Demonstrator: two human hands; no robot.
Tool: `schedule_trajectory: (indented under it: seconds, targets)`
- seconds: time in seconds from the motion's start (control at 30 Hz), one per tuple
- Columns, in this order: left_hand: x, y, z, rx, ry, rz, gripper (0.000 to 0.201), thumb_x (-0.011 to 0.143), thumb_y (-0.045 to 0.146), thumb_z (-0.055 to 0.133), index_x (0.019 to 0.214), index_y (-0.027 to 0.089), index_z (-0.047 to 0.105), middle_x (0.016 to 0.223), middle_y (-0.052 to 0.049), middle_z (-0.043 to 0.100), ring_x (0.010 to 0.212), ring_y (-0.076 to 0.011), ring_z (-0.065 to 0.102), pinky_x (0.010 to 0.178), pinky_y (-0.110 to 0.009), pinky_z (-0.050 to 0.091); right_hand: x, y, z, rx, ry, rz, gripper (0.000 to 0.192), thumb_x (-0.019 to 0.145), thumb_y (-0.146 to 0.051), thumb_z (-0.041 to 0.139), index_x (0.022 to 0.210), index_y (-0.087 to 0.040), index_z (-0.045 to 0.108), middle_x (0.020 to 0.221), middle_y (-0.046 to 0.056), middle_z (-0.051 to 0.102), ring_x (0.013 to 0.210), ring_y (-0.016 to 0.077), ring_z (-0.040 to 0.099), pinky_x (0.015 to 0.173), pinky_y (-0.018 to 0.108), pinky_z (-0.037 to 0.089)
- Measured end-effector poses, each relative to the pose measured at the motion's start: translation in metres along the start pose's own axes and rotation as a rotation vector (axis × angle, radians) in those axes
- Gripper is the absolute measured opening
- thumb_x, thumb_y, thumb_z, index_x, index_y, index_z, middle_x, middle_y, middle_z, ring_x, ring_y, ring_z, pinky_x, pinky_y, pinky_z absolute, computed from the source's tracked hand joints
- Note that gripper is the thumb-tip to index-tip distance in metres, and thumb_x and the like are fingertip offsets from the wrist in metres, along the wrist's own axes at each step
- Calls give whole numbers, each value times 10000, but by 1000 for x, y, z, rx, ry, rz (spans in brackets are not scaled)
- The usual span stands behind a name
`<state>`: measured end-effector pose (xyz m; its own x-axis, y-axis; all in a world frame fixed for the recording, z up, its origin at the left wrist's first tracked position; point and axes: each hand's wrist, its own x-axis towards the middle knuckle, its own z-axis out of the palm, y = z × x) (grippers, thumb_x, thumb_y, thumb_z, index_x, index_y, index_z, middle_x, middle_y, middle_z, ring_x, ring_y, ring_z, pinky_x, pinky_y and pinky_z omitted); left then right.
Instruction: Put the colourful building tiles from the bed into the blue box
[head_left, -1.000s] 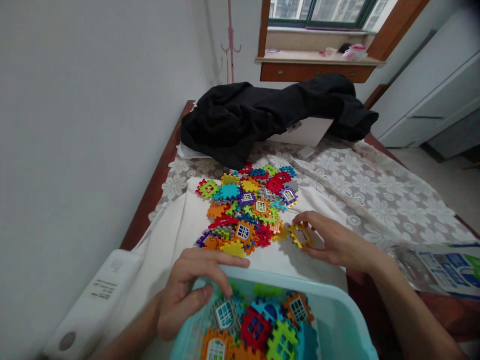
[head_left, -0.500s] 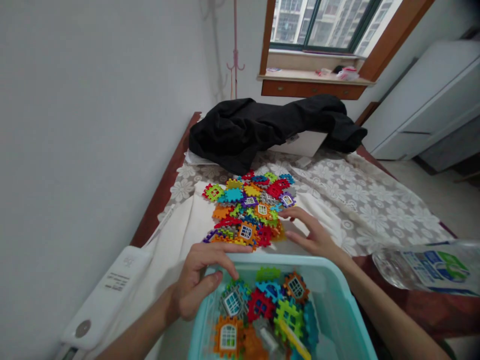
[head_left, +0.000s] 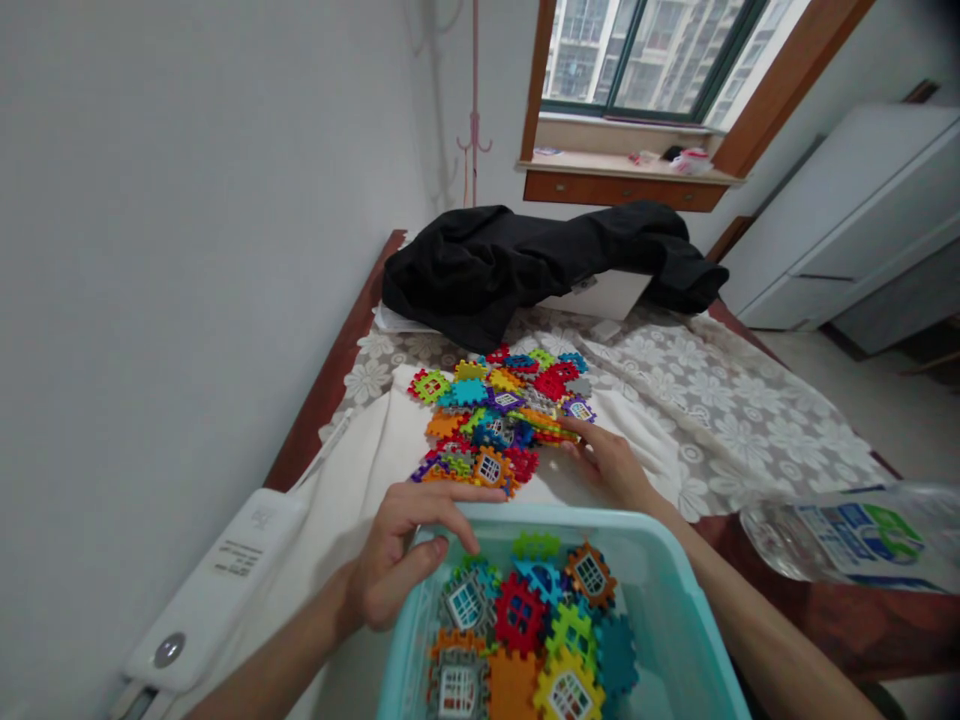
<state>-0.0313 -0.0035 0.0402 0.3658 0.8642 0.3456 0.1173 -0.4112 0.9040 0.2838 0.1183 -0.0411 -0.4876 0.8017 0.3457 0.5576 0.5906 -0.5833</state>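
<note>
- The left hand (head_left: pixel 397 570) gripped the far rim of the tub (head_left: pixel 660 590), thumb inside, fingers curled over the edge.
- The right hand (head_left: pixel 611 465) lay open, fingers spread flat against the near right edge of the tile pile (head_left: pixel 499 420) on the white cloth (head_left: pixel 360 470), holding nothing.
- To gather well, the fingers should slide low under the edge tiles and close on only a few, since the toothed edges probably snagged together.
- The tub's near side was cut off below; tiles under the right fingertips were hidden, and the bottle (head_left: pixel 840 540) ran out of view.
</note>
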Motion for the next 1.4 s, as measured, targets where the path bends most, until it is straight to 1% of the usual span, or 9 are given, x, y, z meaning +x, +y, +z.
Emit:
schedule_trajectory:
  seconds: [0.23,0.47,0.73,0.87,1.0,1.1,1.2,1.3,1.4]
  targets:
    - [-3,2,-2,62,4,-51,256,887,253,550,898,211,803,1314,-100,767,1068,-289,747,951,-381,510,1,12,2,218,110,244,314,1027,-442,535,1239,-232,634,917,70,759,741,239,709,633,341,564]
    - [-4,0,-2,55,-14,-51,257,892,265,551,903,222,804,1312,-90,767,1057,-280,748,941,-369,512,2,7,3,322,80,257,392,951,-417,674,1295,-244,604,979,69,739,783,229,679,675,348,556]
    - [-5,3,-3,87,-1,-70,258,903,267,547,916,230,801,1329,-83,761,1082,-279,733,968,-375,499,6,3,-2,1049,207,493,421,812,-432,842,1160,-262,675,854,-6,701,614,124,583,521,220,489]
    - [-8,0,-3,104,7,-66,259,918,281,552,928,223,804,1357,-91,747,1108,-289,725,1015,-386,475,9,2,-11,1197,206,566,411,799,-450,827,1136,-258,692,963,30,719,671,148,621,559,245,539]
    - [-10,1,-2,110,45,-87,250,916,288,560,927,228,803,1369,-86,741,1165,-308,708,1036,-392,460,2,-6,-24,1141,182,465,490,796,-574,799,1157,-269,671,1021,78,734,753,214,676,640,331,580]
    - [-9,3,-2,113,45,-90,254,919,309,558,909,224,798,1361,-94,744,1151,-320,713,1001,-398,483,-9,-19,-31,1082,13,328,603,724,-710,808,1120,-280,661,873,63,726,773,255,695,646,368,582]
    - [-9,4,-1,134,57,-96,256,924,299,553,908,226,797,1355,-94,748,1169,-319,705,1016,-400,476,-13,-30,-32,992,-157,117,667,703,-897,672,915,-266,708,776,76,709,903,313,702,763,455,599]
    - [-9,5,-1,135,59,-99,250,910,288,558,898,236,802,1347,-76,754,1158,-306,709,1013,-390,475,-7,-27,-30,898,-50,26,670,867,-876,483,845,-255,732,846,114,732,943,320,697,895,512,569]
    - [-8,5,-2,133,52,-103,244,895,280,564,881,238,803,1330,-70,763,1127,-301,721,994,-389,484,2,-11,-31,662,153,75,478,999,-672,490,1070,-261,723,1055,115,743,1028,303,690,935,494,557]
